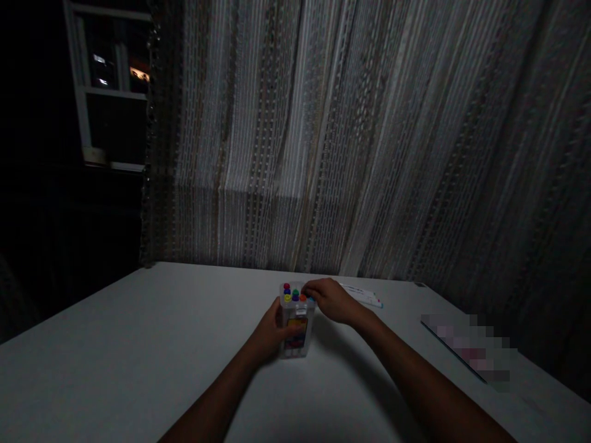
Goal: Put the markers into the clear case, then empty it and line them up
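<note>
White tabletop [115,363] is recorded as the work surface, and its far edge is set against a hanging woven curtain [323,123] banded vertically in grey, cream and brown. A white-framed window [113,67] is observed beyond the curtain's left edge, with dark panes and small points of light visible through them. The room is dimly lit, and the area left of the curtain is lost in darkness.

A clear plastic marker case [298,335] is found upright near the middle of the table, with a printed label on its near face. Red, blue, green, yellow and orange marker caps [294,294] are exposed at its top. The case is gripped by the left hand [274,329], which is closed around its side, with the fingers laid across the near face. The right hand [330,300] is held over the case's top, its fingers [310,290] touching the caps at the right; whether a cap is pinched cannot be determined. Two or more loose white markers [362,294] are lying flat just beyond the right hand. A pixelated item [466,347] is noted on the table's right side and cannot be identified.
</note>
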Available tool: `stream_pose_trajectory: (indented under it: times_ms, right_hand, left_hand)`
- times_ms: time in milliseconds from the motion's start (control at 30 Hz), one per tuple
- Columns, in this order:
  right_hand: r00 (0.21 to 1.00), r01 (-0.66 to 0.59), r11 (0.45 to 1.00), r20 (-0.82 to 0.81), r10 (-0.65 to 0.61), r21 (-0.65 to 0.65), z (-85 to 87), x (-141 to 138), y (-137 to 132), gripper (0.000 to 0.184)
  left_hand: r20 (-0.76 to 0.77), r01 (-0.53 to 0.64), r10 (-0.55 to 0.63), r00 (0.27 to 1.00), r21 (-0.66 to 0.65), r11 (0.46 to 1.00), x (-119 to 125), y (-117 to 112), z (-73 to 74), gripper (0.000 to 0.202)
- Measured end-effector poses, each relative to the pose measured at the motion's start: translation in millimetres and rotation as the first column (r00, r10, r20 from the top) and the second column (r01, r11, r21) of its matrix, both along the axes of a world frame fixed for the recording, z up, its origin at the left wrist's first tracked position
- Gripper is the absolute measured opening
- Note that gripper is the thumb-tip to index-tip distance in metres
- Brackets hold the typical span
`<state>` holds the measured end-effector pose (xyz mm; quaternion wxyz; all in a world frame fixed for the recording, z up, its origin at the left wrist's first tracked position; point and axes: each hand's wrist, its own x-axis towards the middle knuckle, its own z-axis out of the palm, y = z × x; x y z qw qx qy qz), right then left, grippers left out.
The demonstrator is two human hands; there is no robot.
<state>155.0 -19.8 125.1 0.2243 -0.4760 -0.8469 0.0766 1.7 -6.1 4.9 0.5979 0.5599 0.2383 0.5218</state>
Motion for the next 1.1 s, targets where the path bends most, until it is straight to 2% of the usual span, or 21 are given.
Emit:
stream_pose_trajectory:
  times_ms: [167, 300, 433, 500, 567, 667, 767, 900, 1000, 1100]
  right_hand:
    - [1.000, -0.026, 0.999, 0.012, 0.026, -0.027, -1.6, 0.8, -2.7, 0.030]
    - [0.991, -0.065, 0.998, -0.119, 0.065, 0.004, -5.5, 8.8, 4.0, 0.029]
    - [0.968, 0.116, 0.992, -0.229, -0.100, 0.058, -8.3, 33.1, 24.6, 0.033]
    - [0.957, 0.269, 0.960, -0.136, -0.257, 0.076, -11.3, 52.4, 38.4, 0.035]
    - [0.894, 0.437, 0.894, 0.055, -0.444, 0.104, -18.1, 74.2, 51.2, 0.037]
    - [0.798, 0.557, 0.823, 0.202, -0.568, 0.112, -37.4, 104.0, 64.3, 0.036]
    - [0.758, 0.574, 0.814, 0.316, -0.570, 0.090, -64.1, 121.6, 71.2, 0.032]
    - [0.752, 0.525, 0.848, 0.429, -0.501, 0.071, -96.5, 125.6, 78.8, 0.031]
    - [0.738, 0.506, 0.859, 0.478, -0.476, 0.074, -109.0, 124.7, 84.8, 0.034]
    - [0.711, 0.519, 0.848, 0.497, -0.498, 0.107, -111.7, 127.5, 89.8, 0.039]
  left_hand:
    - [0.000, 0.014, -0.014, 1.000, -0.009, 1.000, 0.4, 0.1, 1.1, 0.062]
    - [0.005, 0.004, -0.004, 1.000, 0.014, 1.000, 0.2, 2.2, -1.6, 0.060]
    - [0.005, 0.011, -0.011, 1.000, -0.036, 0.999, -0.3, 3.4, -5.4, 0.062]
    - [-0.003, 0.009, -0.010, 1.000, -0.048, 0.999, -0.8, 3.4, -6.4, 0.062]
    - [-0.011, 0.006, -0.007, 1.000, -0.049, 0.999, -1.4, 3.3, -6.5, 0.061]
    - [-0.016, 0.007, -0.008, 1.000, -0.032, 0.999, -1.7, 3.5, -6.0, 0.060]
    - [-0.024, 0.003, -0.004, 1.000, -0.041, 0.999, -1.6, 3.6, -5.4, 0.061]
    - [-0.033, -0.018, 0.017, 0.999, -0.036, 0.999, -1.6, 3.2, -4.9, 0.063]
    - [-0.049, -0.030, 0.028, 0.998, -0.025, 0.999, -2.3, 3.7, -5.5, 0.063]
    - [-0.056, -0.020, 0.018, 0.998, -0.044, 0.999, -3.3, 4.9, -6.8, 0.064]
